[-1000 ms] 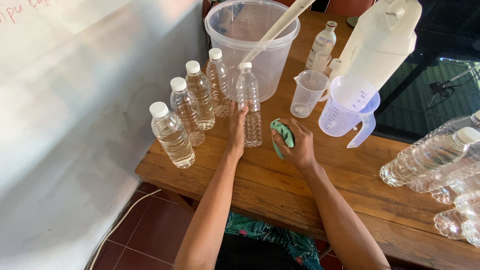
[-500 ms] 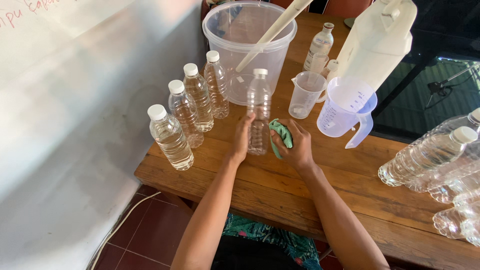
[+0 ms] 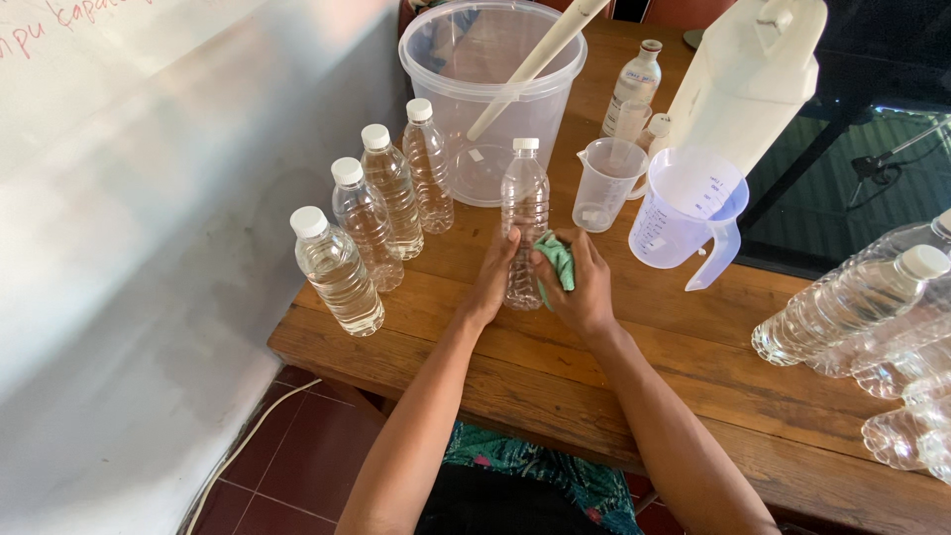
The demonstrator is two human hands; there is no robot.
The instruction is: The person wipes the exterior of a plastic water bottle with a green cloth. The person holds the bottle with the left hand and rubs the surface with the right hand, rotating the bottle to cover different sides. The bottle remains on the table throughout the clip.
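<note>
A clear plastic bottle (image 3: 523, 203) with a white cap stands upright on the wooden table (image 3: 693, 376). My left hand (image 3: 493, 277) wraps around its lower part from the left. My right hand (image 3: 580, 282) holds a crumpled green cloth (image 3: 557, 260) pressed against the bottle's right side. Several capped bottles of clear liquid (image 3: 371, 223) stand in a slanted row to the left.
A large clear bucket (image 3: 490, 89) with a white stirrer stands behind. A small measuring cup (image 3: 607, 183), a tilted lilac jug (image 3: 688, 218), a white canister (image 3: 748, 84) and a small bottle (image 3: 634, 84) sit to the right. Empty bottles (image 3: 872, 317) lie at the right edge. A white wall is at left.
My left hand has brought the bottle from near the bucket toward me and set it beside the right hand. The cloth now touches the bottle's side.
</note>
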